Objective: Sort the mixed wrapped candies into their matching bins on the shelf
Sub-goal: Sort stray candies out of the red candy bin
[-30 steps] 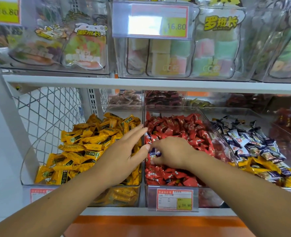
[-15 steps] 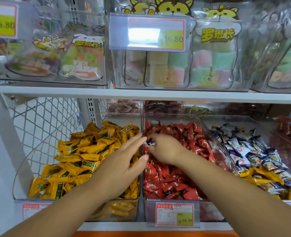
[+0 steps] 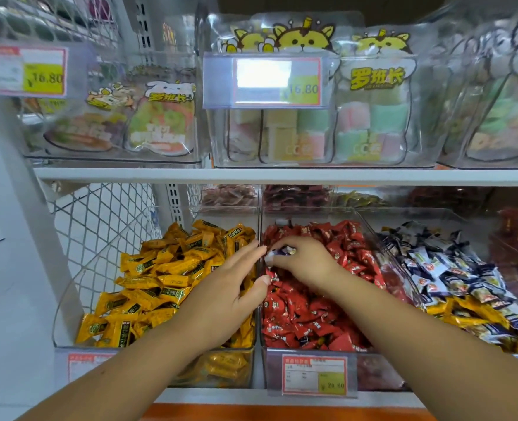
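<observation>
Right hand (image 3: pixel 304 262) above red candies (image 3: pixel 312 317) in middle bin, fingers pinching 1 dark blue-white wrapped candy (image 3: pixel 277 253) just beside divider wall. Left hand (image 3: pixel 230 287) close by, fingers straight, slightly spread, over yellow candies (image 3: pixel 166 268) at left bin's right edge. Blue-white candies (image 3: pixel 443 268) in right bin, yellow ones mixed at its front.

bagged marshmallows (image 3: pixel 370 126) stand up top, a price tag (image 3: pixel 277 82) (16.80) beside them, wire mesh (image 3: pixel 99 226) at left.
</observation>
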A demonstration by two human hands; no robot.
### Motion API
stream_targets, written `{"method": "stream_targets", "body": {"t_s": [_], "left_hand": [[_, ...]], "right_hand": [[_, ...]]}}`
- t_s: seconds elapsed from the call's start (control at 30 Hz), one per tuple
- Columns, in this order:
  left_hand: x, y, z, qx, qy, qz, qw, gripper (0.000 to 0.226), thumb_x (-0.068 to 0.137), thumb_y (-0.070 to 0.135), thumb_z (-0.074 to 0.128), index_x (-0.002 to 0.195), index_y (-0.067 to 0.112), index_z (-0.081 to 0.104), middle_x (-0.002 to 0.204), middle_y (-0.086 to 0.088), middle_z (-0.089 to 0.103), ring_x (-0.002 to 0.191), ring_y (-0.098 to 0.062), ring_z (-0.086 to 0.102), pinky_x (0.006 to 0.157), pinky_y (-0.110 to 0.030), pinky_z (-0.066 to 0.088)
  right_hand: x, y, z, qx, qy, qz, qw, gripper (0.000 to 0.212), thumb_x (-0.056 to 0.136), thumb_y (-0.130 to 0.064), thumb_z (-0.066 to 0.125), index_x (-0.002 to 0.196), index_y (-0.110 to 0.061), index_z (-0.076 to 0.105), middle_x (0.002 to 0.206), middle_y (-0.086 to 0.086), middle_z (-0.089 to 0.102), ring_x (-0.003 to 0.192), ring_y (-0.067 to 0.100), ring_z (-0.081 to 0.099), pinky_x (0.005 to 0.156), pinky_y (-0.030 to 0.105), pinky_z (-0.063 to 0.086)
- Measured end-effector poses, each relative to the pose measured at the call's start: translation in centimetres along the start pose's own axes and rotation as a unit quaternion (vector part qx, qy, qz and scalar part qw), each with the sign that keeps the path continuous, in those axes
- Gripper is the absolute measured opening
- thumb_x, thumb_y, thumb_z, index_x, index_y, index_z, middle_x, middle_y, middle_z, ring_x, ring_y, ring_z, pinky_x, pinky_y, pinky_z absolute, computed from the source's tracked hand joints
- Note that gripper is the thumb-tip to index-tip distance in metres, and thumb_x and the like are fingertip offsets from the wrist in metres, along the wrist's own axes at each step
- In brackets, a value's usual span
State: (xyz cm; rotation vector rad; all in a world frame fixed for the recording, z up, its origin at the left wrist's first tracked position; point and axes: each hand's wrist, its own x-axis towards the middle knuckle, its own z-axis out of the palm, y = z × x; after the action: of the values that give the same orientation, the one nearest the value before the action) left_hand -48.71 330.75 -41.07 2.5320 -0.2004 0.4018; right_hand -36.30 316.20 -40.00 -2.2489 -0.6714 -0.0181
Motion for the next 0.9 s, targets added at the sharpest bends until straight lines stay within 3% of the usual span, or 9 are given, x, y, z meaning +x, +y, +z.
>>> {"method": "stream_targets", "body": {"t_s": [0.1, 0.27, 0.37, 0.5, 0.6, 0.67, 0.73, 0.8, 0.9], "left_hand": [[-0.1, 0.2, -0.1, -0.001, 0.001, -0.004, 1.000, 0.055, 0.097, 0.055, 0.034, 0.149, 0.046, 0.021, 0.153, 0.035, 0.006, 0.133, 0.019, 0.007, 0.102, -0.007, 0.011], [-0.3, 0.4, -0.1, -0.003, 0.001, -0.007, 1.000, 0.055, 0.096, 0.060, 0.031, 0.149, 0.047, 0.021, 0.151, 0.037, 0.005, 0.134, 0.018, 0.009, 0.105, -0.013, 0.015], [-0.3, 0.4, -0.1, 0.001, 0.000, -0.009, 1.000, 0.054, 0.097, 0.058, 0.031, 0.149, 0.047, 0.021, 0.152, 0.036, 0.006, 0.136, 0.016, 0.010, 0.107, -0.016, 0.017], [-0.3, 0.5, 0.0, 0.004, 0.000, -0.013, 1.000, 0.054, 0.096, 0.057, 0.031, 0.149, 0.048, 0.021, 0.153, 0.035, 0.006, 0.135, 0.015, 0.012, 0.107, -0.017, 0.018], [-0.3, 0.7, 0.0, 0.005, 0.001, -0.017, 1.000, 0.054, 0.097, 0.055, 0.033, 0.149, 0.046, 0.021, 0.152, 0.036, 0.006, 0.133, 0.016, 0.011, 0.107, -0.015, 0.016], [-0.3, 0.8, 0.0, 0.006, 0.002, -0.017, 1.000, 0.053, 0.098, 0.053, 0.033, 0.149, 0.045, 0.022, 0.151, 0.035, 0.006, 0.133, 0.016, 0.010, 0.106, -0.013, 0.014], [-0.3, 0.7, 0.0, 0.006, 0.002, -0.016, 1.000, 0.053, 0.098, 0.053, 0.033, 0.150, 0.045, 0.022, 0.151, 0.035, 0.007, 0.134, 0.016, 0.009, 0.107, -0.013, 0.014], [-0.3, 0.6, 0.0, 0.003, 0.002, -0.016, 1.000, 0.053, 0.098, 0.053, 0.033, 0.149, 0.045, 0.022, 0.152, 0.034, 0.007, 0.134, 0.016, 0.010, 0.107, -0.013, 0.014], [-0.3, 0.6, 0.0, -0.001, 0.001, -0.014, 1.000, 0.053, 0.098, 0.053, 0.034, 0.149, 0.044, 0.023, 0.154, 0.032, 0.009, 0.135, 0.016, 0.009, 0.107, -0.013, 0.013]], "right_hand": [[-1.8, -0.8, -2.7, 0.124, -0.030, 0.057, 0.990, 0.012, 0.093, -0.020, 0.062, 0.099, -0.012, 0.068, 0.063, -0.001, 0.057, 0.056, 0.017, 0.058, 0.048, 0.020, 0.045], [-4.8, -1.2, -8.3, 0.085, 0.018, 0.041, 0.995, 0.011, 0.096, -0.020, 0.057, 0.097, -0.017, 0.067, 0.058, -0.001, 0.058, 0.037, 0.004, 0.049, 0.040, 0.015, 0.036], [-5.7, 0.2, -11.7, 0.006, 0.143, -0.005, 0.990, 0.008, 0.094, -0.018, 0.059, 0.089, -0.023, 0.065, 0.075, -0.004, 0.064, 0.057, 0.005, 0.055, 0.048, 0.016, 0.036], [-6.6, 4.2, -14.6, -0.108, 0.228, 0.052, 0.966, 0.009, 0.091, -0.018, 0.059, 0.092, -0.017, 0.068, 0.092, 0.007, 0.069, 0.084, 0.026, 0.061, 0.064, 0.028, 0.033], [-6.9, 5.4, -15.1, -0.285, 0.159, 0.150, 0.933, 0.037, 0.083, -0.049, 0.064, 0.113, -0.027, 0.066, 0.115, 0.008, 0.067, 0.106, 0.031, 0.060, 0.078, 0.032, 0.044], [-6.7, 4.3, -14.4, -0.369, 0.174, 0.092, 0.909, 0.054, 0.077, -0.065, 0.059, 0.121, -0.033, 0.063, 0.124, 0.007, 0.062, 0.117, 0.033, 0.053, 0.092, 0.037, 0.045], [-7.0, 0.8, -12.6, -0.269, 0.144, -0.033, 0.952, 0.035, 0.088, -0.046, 0.060, 0.115, -0.026, 0.069, 0.117, 0.002, 0.068, 0.111, 0.022, 0.059, 0.090, 0.026, 0.043], [-7.1, -1.8, -9.6, -0.214, 0.013, -0.072, 0.974, 0.020, 0.093, -0.029, 0.061, 0.108, -0.023, 0.072, 0.110, -0.007, 0.071, 0.103, 0.010, 0.062, 0.088, 0.018, 0.040], [-6.0, -0.9, -5.2, -0.313, -0.117, -0.047, 0.941, 0.018, 0.093, -0.024, 0.058, 0.104, -0.019, 0.071, 0.108, 0.002, 0.070, 0.104, 0.021, 0.063, 0.091, 0.029, 0.047]]}}
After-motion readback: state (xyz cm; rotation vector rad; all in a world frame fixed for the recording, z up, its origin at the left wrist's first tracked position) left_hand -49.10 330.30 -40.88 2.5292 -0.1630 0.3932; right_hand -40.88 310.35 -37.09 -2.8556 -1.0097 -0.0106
